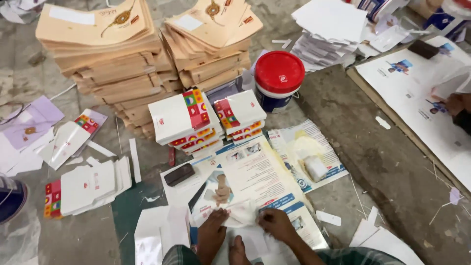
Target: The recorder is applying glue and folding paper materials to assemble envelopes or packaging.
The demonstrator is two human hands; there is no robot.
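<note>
We sit on the floor (pixel 373 147) with both hands low at its near edge, pressed on a small white paper sheet (pixel 240 213) that lies on a spread of printed posters (pixel 257 176). Our left hand (pixel 212 230) lies flat on the sheet's left end with the fingers narrow and together; our right hand (pixel 275 223) pinches its right end between thumb and fingers. The sheet looks thin and partly creased, so we judge that a pull from one side while the other hand presses down could tear it or set the crease crooked. Just beyond the hands, to the left, a dark phone (pixel 179 174) lies on the posters, and a careless sweep of the left hand could knock it. Farther out stand two stacks of white cartons (pixel 206 120) with coloured bands; the left stack leans a little and could slide if bumped. Behind them sits a tub with a red lid (pixel 279 73) and tall piles of tan envelopes (pixel 105 54). Another person's hand (pixel 457 104) rests at the right edge, well apart from ours.
</note>
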